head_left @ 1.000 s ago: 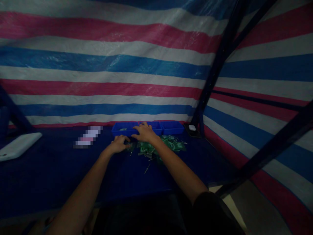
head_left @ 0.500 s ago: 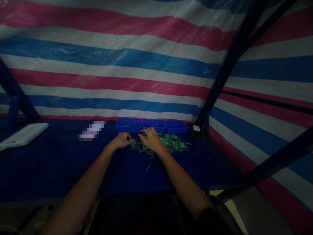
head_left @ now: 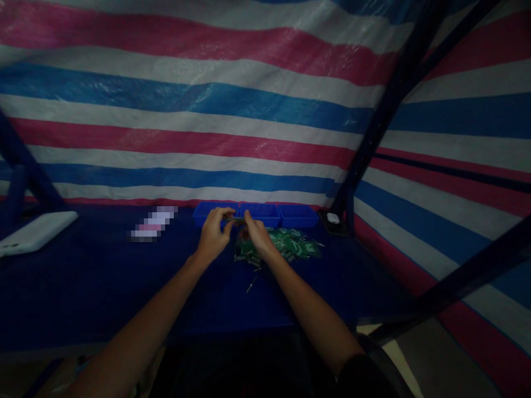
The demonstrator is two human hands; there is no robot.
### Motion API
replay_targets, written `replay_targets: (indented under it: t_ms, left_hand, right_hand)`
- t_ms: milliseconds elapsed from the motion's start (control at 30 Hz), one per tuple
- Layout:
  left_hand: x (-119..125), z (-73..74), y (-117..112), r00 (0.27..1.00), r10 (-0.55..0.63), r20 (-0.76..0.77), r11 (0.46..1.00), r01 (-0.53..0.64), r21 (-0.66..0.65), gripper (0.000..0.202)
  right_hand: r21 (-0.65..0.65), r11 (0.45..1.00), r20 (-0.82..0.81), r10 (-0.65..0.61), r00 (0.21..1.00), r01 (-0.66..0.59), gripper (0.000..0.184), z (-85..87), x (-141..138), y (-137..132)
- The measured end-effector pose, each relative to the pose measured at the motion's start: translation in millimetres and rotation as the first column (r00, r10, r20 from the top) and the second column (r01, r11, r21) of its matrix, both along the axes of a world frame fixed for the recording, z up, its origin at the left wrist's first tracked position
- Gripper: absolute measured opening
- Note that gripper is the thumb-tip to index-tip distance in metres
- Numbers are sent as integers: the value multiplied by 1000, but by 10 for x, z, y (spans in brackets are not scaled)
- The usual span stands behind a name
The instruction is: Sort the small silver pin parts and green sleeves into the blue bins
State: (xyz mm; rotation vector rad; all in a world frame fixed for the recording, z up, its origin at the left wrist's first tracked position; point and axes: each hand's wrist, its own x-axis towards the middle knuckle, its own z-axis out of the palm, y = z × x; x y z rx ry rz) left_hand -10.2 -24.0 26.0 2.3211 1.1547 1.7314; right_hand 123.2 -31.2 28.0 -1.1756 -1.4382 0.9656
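Observation:
In front of the blue bins, my left hand point(head_left: 213, 235) pinches one end of a small flat greenish piece point(head_left: 235, 219), thumb and fingers bent round it. My right hand point(head_left: 258, 235) grips the other end from the right. It is too dark and small to tell the piece's exact kind. Just below and right of my hands lies a pile of small green flat pieces point(head_left: 290, 243), with metal parts among them. My right hand covers the pile's left part. A thin metal pin-like part point(head_left: 251, 284) lies alone nearer to me.
Three blue bins point(head_left: 259, 214) stand in a row along the back. A white slab-like device point(head_left: 39, 232) and a blurred-out item point(head_left: 153, 224) are at left. At the back right sits a small white case point(head_left: 333, 218) on a dark object. Blue frame bars point(head_left: 371, 138) and striped sheeting enclose the table.
Both hands have risen from the pile and come closer together, my left moving right. A small greenish piece, lifted off the pile's left side, is now held between them.

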Motion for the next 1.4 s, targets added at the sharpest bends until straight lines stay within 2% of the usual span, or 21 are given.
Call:
replay_targets:
  t_ms: [67,100,233,300,333,400,500,533,600,667,700,767,833,900,967,1033,1100,1133,1233,1333,1400]
  left_hand:
    - [100,-26,-69,995,-65,-79,998,66,8,19]
    - [133,-42,-88,989,-88,-115,996,88,-4,19]
    - [132,-61,-68,974,-128,-185,985,102,-142,21]
    - [87,-45,-16,981,-176,-79,946,147,-288,21]
    - [63,-36,15,979,-202,29,904,198,-379,23]
    - [17,-22,77,931,-203,303,764,344,-546,38]
    - [-42,-25,145,805,-98,585,541,537,-648,55]
    - [-59,-31,158,778,-68,625,498,569,-654,51]
    - [-85,-47,175,758,-53,650,466,595,-655,38]
    - [-100,-57,181,782,-65,620,501,563,-658,28]
    - [-105,-57,179,805,-66,590,550,523,-652,26]
    - [-108,-41,163,865,-50,499,702,386,-599,26]
    - [-107,-9,124,930,-15,367,863,197,-465,25]
    - [-97,24,69,979,8,205,955,53,-292,21]
    - [-75,45,16,998,-5,55,988,14,-157,18]
    - [-46,52,-19,996,-68,-56,994,63,-87,16]
    - [-20,52,-29,984,-136,-115,988,126,-92,15]
    - [-13,53,-26,980,-157,-119,982,142,-125,16]
    - [-20,62,2,985,-173,2,928,164,-335,28]
    - [-51,64,29,955,-114,273,791,254,-556,44]
    - [-66,56,48,922,-64,381,728,304,-614,40]
  right_hand:
    - [-44,998,-205,23,978,-33,50,9,25,24]
    - [-43,999,-253,12,967,-23,43,9,41,38]
    - [67,991,-216,-102,971,119,19,-12,101,92]
    - [200,961,-145,-162,976,189,17,-16,117,100]
    - [282,938,-97,-183,978,203,18,-15,120,95]
    - [439,882,35,-206,978,170,22,-12,114,68]
    - [570,820,238,-232,943,58,27,-21,91,19]
    - [584,811,290,-237,927,24,30,-30,83,7]
    - [591,807,351,-238,905,-17,36,-55,69,-5]
    - [586,810,360,-245,900,-14,42,-76,59,-6]
    - [580,814,349,-260,900,10,43,-82,56,-4]
    - [549,832,314,-299,901,85,42,-79,53,0]
    - [474,867,271,-307,912,151,31,-57,53,5]
    - [333,932,195,-218,956,145,15,-24,55,12]
    - [156,985,40,-75,996,68,31,9,59,21]
    - [39,999,-135,-2,991,7,42,30,67,31]
    - [34,999,-208,-22,978,29,36,35,80,37]
    - [69,996,-189,-43,981,57,31,33,89,38]
    - [294,949,38,-134,990,117,19,16,120,25]
    - [522,853,298,-208,932,23,26,-4,144,-1]
    - [579,813,390,-210,896,-61,35,-19,145,-12]
